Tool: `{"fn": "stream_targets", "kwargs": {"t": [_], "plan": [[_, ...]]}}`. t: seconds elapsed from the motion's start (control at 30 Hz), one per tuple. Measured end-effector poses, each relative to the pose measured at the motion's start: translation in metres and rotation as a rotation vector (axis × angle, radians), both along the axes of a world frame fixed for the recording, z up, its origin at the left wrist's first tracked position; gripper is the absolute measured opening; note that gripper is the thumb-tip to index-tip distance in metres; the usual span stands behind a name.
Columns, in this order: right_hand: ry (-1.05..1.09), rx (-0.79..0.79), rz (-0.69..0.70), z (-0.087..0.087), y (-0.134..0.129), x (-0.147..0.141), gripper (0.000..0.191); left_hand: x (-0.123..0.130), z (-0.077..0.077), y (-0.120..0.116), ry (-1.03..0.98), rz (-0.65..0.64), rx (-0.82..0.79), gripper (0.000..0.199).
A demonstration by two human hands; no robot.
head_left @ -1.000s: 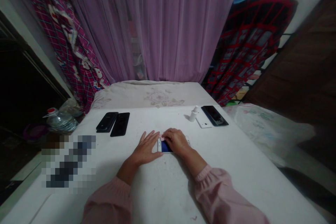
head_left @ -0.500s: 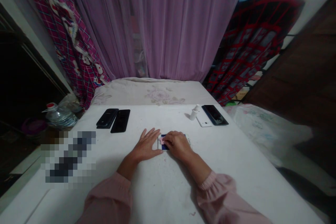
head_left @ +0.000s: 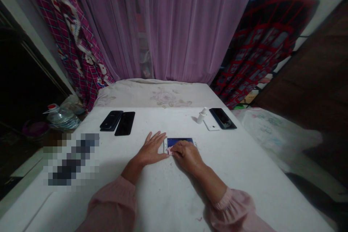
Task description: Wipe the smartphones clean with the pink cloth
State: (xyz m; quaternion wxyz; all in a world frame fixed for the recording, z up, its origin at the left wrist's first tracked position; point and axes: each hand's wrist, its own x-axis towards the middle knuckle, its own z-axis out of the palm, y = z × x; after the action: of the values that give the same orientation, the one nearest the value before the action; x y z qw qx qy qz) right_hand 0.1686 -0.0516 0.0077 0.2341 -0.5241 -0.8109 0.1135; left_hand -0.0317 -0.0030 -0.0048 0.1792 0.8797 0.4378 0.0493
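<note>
A white smartphone [head_left: 176, 141] with a blue-lit screen lies sideways on the white-covered table [head_left: 168, 195]. My left hand [head_left: 150, 149] rests flat at the phone's left end, its fingers spread and its thumb along the near corner. Pinched in the fingers of my right hand [head_left: 187, 155] is a small pink cloth [head_left: 170, 150], pressed on the screen near the lower left corner. The right hand covers the near right part of the phone.
Two dark phones, a left one [head_left: 111, 120] and a right one [head_left: 125, 123], lie at the back left. A white spray bottle [head_left: 201, 116] stands beside a white phone [head_left: 211, 125] and a dark phone [head_left: 223, 118] at the back right. Something pixelated [head_left: 73, 161] lies at the left edge.
My right hand has slid the pink cloth toward me over the screen, uncovering more of the screen's far side. My left hand stays at the phone's left end.
</note>
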Motion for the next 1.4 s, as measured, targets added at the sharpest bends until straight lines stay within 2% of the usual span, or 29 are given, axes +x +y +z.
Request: {"fn": "stream_targets", "kwargs": {"t": [0.23,0.3,0.53,0.6,0.83,1.13,1.4], "plan": [[-0.088,-0.031,-0.199,0.005,0.032,-0.017,0.018,-0.001,0.001,0.0,0.011,0.006,-0.012,0.078],[-0.089,-0.018,-0.195,0.004,0.027,-0.017,0.018,-0.001,0.001,0.0,0.006,0.006,-0.009,0.077],[-0.015,0.006,-0.083,-0.004,-0.016,-0.004,0.016,-0.002,-0.003,0.002,-0.011,-0.007,-0.003,0.077],[-0.019,0.008,-0.103,-0.004,-0.015,-0.004,0.015,-0.003,-0.005,0.003,-0.02,-0.016,-0.001,0.076],[-0.054,0.009,-0.22,0.0,0.019,-0.011,0.016,-0.005,-0.009,0.005,-0.018,-0.032,0.024,0.076],[0.013,0.025,-0.143,-0.009,-0.018,0.015,0.015,-0.005,-0.009,0.005,-0.012,-0.038,0.022,0.076],[-0.009,-0.022,-0.337,0.001,0.022,0.013,0.016,-0.005,-0.006,0.004,-0.017,-0.032,0.028,0.074]]}}
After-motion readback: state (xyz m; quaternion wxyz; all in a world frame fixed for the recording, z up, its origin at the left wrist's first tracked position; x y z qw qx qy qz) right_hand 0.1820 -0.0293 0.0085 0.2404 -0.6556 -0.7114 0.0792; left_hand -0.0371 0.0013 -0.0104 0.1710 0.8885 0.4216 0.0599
